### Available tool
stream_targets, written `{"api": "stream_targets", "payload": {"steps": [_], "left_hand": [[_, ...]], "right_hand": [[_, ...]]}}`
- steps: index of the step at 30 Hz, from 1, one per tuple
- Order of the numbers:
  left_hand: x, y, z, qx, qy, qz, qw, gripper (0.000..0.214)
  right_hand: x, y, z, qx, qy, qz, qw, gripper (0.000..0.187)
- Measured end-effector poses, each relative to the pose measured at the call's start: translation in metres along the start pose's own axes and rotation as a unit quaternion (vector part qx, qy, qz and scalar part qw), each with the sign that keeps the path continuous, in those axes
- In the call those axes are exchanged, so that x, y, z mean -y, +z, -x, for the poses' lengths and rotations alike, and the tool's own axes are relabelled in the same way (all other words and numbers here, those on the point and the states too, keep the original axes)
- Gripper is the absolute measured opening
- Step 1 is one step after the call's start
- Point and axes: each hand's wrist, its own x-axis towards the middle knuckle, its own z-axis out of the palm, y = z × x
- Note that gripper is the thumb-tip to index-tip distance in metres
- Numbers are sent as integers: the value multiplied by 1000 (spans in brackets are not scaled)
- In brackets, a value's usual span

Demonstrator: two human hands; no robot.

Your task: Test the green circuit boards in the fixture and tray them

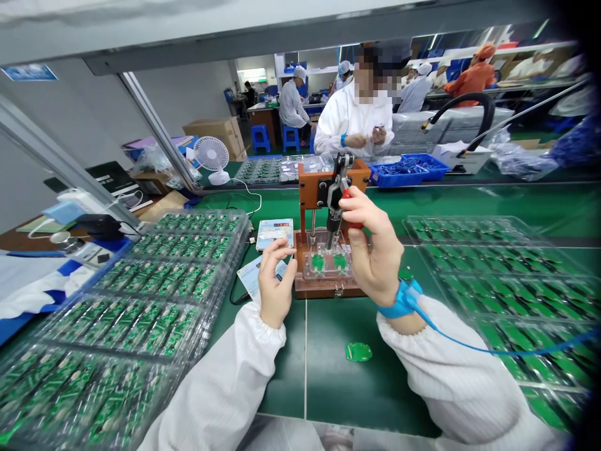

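My right hand [375,250], with a blue wrist strap [404,299] below it, is closed round the red handle [353,216] of a toggle clamp [339,181]. The clamp is mounted on an orange-brown test fixture [307,194]. Two green circuit boards, one of them the left board [318,262], sit in the clear plate [328,274] of the fixture. My left hand [276,282] is just left of the fixture, fingers curved and apart, with nothing visible in it. A single green circuit board [358,352] lies on the mat nearer me.
Stacked clear trays of green boards [141,282] fill the left side; more trays [498,282] stand at right. Two small meters, the upper one [275,234] with a red display, lie beside the fixture. A fan [212,155], blue bin [408,169] and co-worker [352,119] are beyond.
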Motion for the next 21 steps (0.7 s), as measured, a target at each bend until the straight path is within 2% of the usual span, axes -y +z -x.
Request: {"api": "stream_targets", "payload": {"steps": [7, 11, 14, 18, 21], "left_hand": [[5, 7, 3, 46, -8, 22, 999, 11], [5, 12, 5, 42, -17, 17, 999, 8], [4, 14, 8, 42, -56, 40, 997, 8], [3, 17, 13, 46, -104, 50, 992, 17], [2, 17, 15, 46, -111, 57, 991, 29]], "right_hand": [[-5, 19, 14, -28, 30, -46, 998, 40], [-4, 18, 16, -20, 30, -71, 997, 50], [-6, 15, 17, -10, 17, -65, 998, 55], [-7, 15, 18, -4, 29, -63, 998, 57], [-6, 16, 20, -10, 28, -71, 997, 59]]}}
